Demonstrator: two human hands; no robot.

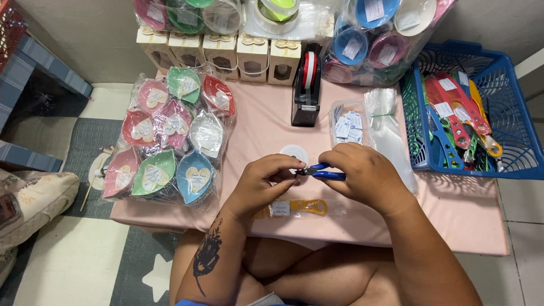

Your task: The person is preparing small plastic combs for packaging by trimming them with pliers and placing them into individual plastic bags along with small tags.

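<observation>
Two hands meet above the pink surface (pixel 266 122): the right hand (pixel 365 173) has its fingers closed around blue-handled pliers (pixel 322 171), while the left hand (pixel 266 184) pinches something tiny at their tip, directly over a packaged yellow comb (pixel 297 208).

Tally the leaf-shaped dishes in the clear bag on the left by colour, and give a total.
Leaf-shaped dishes in the clear bag, as far as visible:
Pink or red dishes: 5
Green dishes: 2
White dish: 1
Blue dish: 1
Total: 9
</observation>
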